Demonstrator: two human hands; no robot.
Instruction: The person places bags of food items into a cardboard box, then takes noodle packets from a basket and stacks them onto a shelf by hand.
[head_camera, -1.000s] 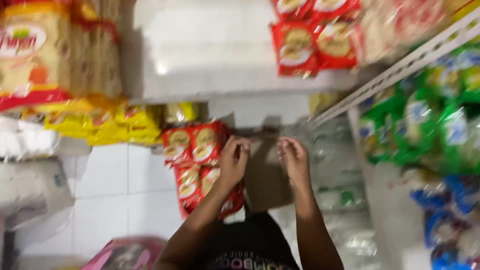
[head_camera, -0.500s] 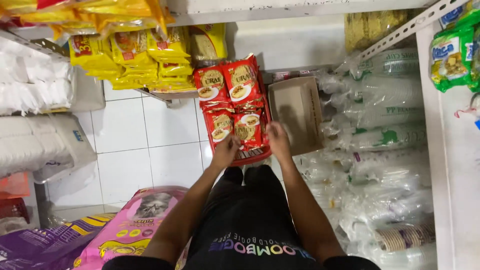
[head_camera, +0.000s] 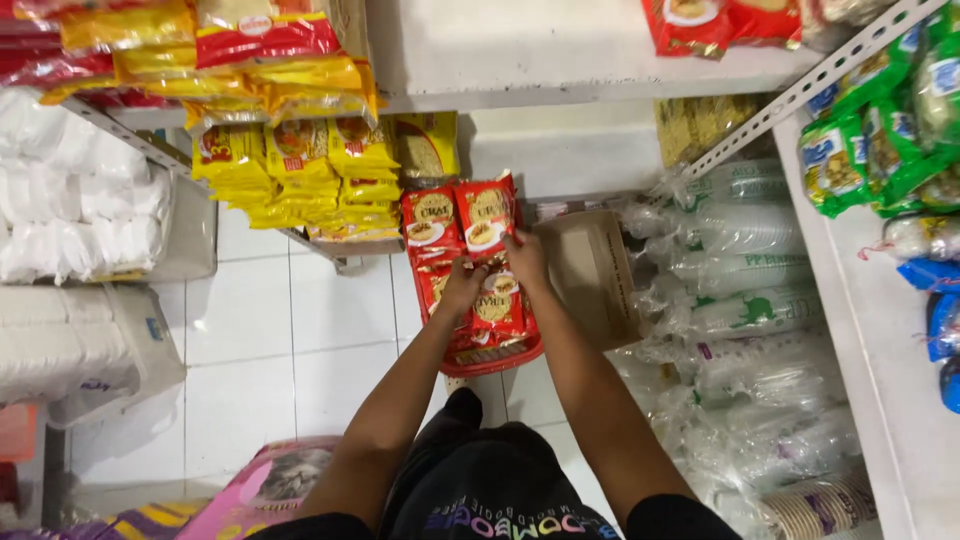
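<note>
While both arms stretch down from the head camera, the left hand (head_camera: 462, 285) and the right hand (head_camera: 524, 262) meet over a stack of red plastic noodle packets (head_camera: 470, 262) standing in a red plastic basket (head_camera: 497, 357) on the white tiled floor (head_camera: 290, 330). The left grip pinches the top edge of a lower red packet, fingers curled on it. The right grip presses on the packet just beside, below the two upper packets; whether it clamps, I cannot tell. A brown cardboard box (head_camera: 590, 275) stands just right of the hands. Yellow snack packets (head_camera: 300, 165) hang from the shelf at left, and clear bags of plastic cups (head_camera: 745, 300) lie right.
</note>
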